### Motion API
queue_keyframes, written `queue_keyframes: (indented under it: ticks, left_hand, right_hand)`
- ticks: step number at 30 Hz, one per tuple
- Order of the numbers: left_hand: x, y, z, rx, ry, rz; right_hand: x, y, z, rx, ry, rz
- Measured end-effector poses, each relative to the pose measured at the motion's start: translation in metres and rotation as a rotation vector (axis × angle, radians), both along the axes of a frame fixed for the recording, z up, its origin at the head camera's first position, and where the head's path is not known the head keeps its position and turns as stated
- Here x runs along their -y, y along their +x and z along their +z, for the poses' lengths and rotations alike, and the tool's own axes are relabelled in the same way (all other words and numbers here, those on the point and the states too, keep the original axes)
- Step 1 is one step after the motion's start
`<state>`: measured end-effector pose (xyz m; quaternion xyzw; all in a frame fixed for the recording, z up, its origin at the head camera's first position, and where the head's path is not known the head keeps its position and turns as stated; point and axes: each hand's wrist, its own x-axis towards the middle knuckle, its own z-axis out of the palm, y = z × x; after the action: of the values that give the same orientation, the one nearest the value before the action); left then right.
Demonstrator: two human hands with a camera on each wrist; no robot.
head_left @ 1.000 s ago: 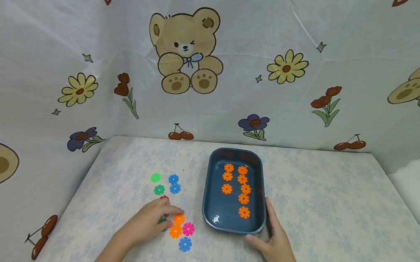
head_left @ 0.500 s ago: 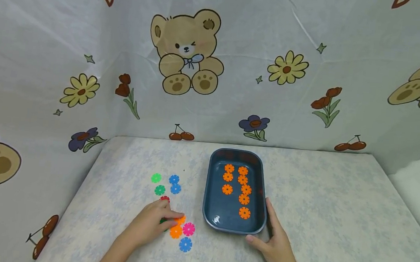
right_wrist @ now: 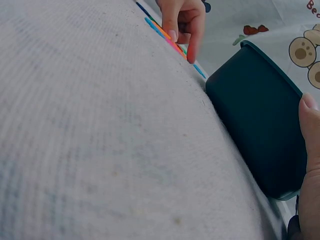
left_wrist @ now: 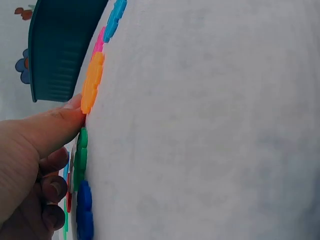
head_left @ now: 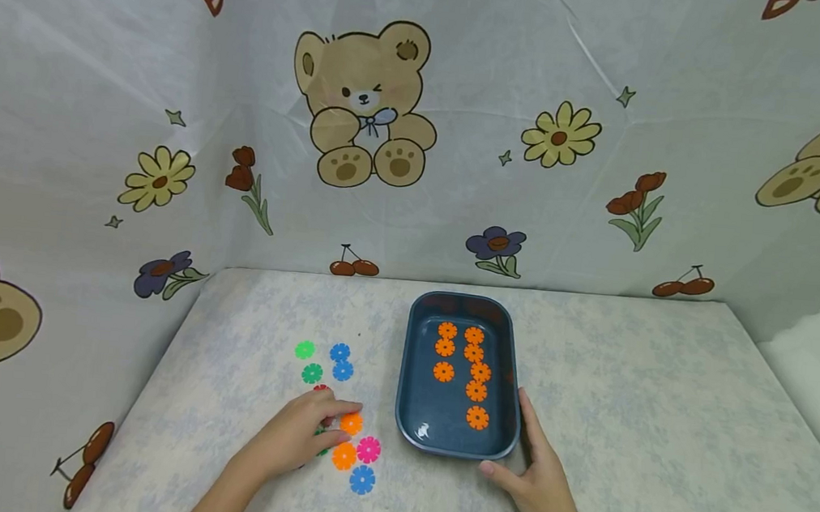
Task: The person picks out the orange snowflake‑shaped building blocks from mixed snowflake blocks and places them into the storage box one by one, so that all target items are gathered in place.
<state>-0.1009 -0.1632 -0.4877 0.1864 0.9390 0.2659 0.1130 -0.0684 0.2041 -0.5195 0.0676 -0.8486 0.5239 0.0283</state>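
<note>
My left hand is low over a group of notched plastic discs on the table. Its index finger and thumb are spread on two sides of an orange disc, which lies flat between them. Close by are a second orange disc, a pink disc and a blue disc. A green disc is partly hidden by the hand in the head view. My right hand holds the near right corner of a dark blue tray, thumb at the front, fingers along the side. Several orange discs lie in it.
Farther back on the left lie a light green disc, a darker green disc and two blue discs. A red disc peeks out behind the left hand. A bear-print cloth hangs behind the table.
The left index finger has lifted back from the orange disc it covered half a second ago, uncovering the disc. The right hand and the tray stay in place.
</note>
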Motion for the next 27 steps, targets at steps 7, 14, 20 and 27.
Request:
queue_keyframes:
  ticks: [7,14,20,27]
  left_hand:
    - [-0.003,0.0,-0.001,-0.011,0.023,0.038]
    - [-0.004,-0.001,-0.001,0.011,0.064,0.044]
    - [-0.005,-0.001,-0.001,-0.002,0.068,0.019]
    - [-0.012,0.002,0.002,-0.045,0.007,0.014]
  right_hand:
    - [0.0,0.0,0.001,-0.006,0.002,0.002]
    - [0.0,0.001,0.001,-0.012,-0.003,0.004]
    - [0.0,0.001,0.001,-0.014,-0.015,0.007]
    - [0.0,0.001,0.001,-0.014,-0.013,0.004]
